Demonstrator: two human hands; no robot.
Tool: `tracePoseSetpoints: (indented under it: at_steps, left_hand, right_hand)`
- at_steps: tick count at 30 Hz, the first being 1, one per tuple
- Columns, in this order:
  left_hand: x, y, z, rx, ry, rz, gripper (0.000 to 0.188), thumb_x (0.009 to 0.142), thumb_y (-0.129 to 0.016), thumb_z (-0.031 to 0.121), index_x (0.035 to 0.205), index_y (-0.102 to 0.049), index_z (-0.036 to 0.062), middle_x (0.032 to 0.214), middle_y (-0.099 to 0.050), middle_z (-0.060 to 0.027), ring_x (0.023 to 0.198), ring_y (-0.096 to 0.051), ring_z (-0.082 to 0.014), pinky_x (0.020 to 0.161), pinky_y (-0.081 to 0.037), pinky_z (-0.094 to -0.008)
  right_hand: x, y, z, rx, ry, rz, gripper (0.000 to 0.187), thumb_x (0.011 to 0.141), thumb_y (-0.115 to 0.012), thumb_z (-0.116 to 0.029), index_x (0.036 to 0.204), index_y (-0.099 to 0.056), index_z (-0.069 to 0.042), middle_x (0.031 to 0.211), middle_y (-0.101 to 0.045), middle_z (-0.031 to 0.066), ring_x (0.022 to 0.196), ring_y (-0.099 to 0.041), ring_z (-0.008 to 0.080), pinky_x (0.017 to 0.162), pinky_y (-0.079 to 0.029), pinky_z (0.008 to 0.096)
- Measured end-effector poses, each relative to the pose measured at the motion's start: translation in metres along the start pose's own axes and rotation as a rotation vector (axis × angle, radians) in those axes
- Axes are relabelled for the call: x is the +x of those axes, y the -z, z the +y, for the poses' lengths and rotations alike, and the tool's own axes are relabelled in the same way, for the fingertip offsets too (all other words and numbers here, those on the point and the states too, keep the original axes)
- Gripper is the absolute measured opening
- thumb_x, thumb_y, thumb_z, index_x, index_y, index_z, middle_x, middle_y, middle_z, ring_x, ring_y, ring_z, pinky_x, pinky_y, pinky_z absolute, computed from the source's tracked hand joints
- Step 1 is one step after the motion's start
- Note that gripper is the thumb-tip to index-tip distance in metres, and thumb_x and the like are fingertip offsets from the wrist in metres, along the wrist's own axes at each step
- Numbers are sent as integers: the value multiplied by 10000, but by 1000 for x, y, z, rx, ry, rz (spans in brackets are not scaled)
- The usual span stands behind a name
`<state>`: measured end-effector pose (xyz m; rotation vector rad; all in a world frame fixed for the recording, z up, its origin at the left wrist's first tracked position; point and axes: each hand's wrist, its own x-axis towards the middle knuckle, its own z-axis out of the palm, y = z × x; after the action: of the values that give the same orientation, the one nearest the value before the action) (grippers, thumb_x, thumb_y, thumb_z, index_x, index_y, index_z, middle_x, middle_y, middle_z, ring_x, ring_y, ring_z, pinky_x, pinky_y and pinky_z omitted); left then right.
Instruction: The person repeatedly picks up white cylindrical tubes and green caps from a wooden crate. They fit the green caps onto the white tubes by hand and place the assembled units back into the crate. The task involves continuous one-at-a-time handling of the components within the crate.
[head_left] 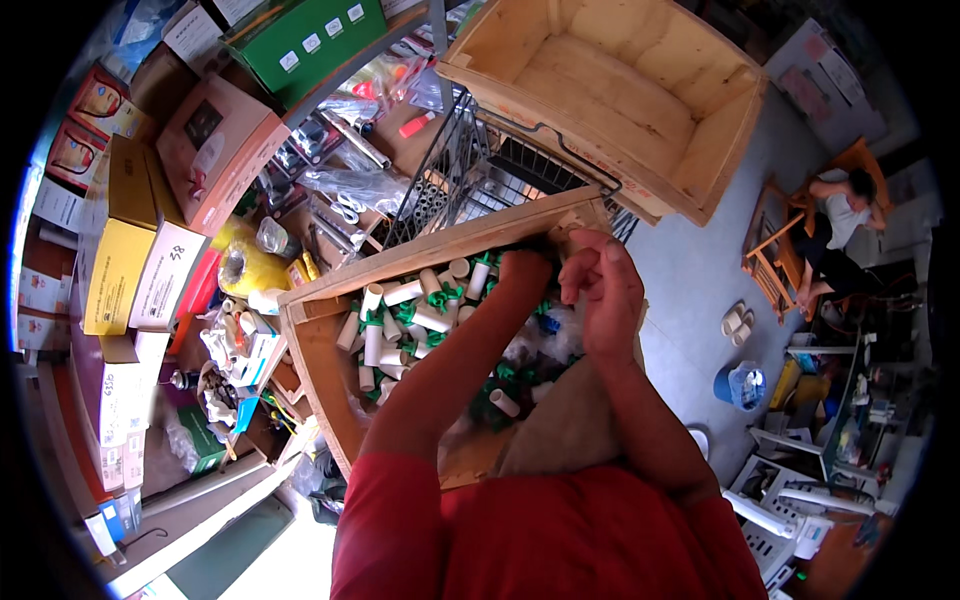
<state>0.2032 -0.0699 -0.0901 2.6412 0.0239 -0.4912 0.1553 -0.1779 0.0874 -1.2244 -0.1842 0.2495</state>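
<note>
A wooden crate (318,350) stands in front of me. Inside lie many short white plastic tubes (432,318) with green plastic fittings (440,298) among and on them. My left hand (527,272) reaches down into the far right corner of the crate; its fingers are lost in shadow, so what they touch is hidden. Just beside it, my right hand (608,300) is raised over the crate's right side, fingers loosely bent and apart, with nothing visible in them. Clear plastic bags (562,335) with green and blue bits lie in the crate below the right hand.
An empty wooden crate (610,85) and a black wire basket (510,165) stand beyond. Shelves with cardboard boxes (120,240) and loose hardware line the left. At right are a seated person (840,225), slippers (738,325) and a blue bin (740,385).
</note>
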Motion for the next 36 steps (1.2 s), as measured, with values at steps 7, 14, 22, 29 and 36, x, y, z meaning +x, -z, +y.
tracePoseSetpoints:
  at_steps: [7,14,22,29,36]
  left_hand:
    - [-8,4,5,52,63,15,243,819,-620,258,985,-717,110,1029,-694,-90,933,-686,-239,748,-550,-371]
    - [-36,14,-21,-183,-18,148,209,760,-671,228,897,-699,73,1002,-676,-145,897,-672,-296,749,-537,-369]
    - [-84,32,-12,-994,-35,422,200,774,-642,110,944,-593,17,883,-648,-174,806,-653,-306,712,-513,-365]
    - [-62,15,-13,-668,-51,430,163,830,-559,133,967,-595,52,920,-664,-138,831,-665,-278,689,-512,-357]
    - [-18,-1,15,99,47,144,240,913,-488,343,939,-650,168,950,-675,-44,861,-670,-200,636,-490,-298]
  right_hand:
    - [-1,2,-2,3,-10,-3,379,1014,-384,-301,1121,-590,-1,715,-589,74,588,-499,110,550,-421,243]
    - [-1,0,-4,54,-12,-15,363,1027,-378,-281,1116,-587,2,725,-596,60,593,-489,93,560,-426,239]
    - [1,3,-4,69,-2,-35,366,1023,-382,-291,1109,-582,3,722,-587,60,601,-491,96,565,-421,239]
    - [-2,4,-4,49,2,-29,374,1021,-377,-298,1110,-582,2,717,-583,61,599,-490,98,561,-419,241]
    - [-2,6,-3,59,-24,-27,398,1015,-380,-324,1123,-585,-1,703,-575,87,588,-503,130,543,-418,252]
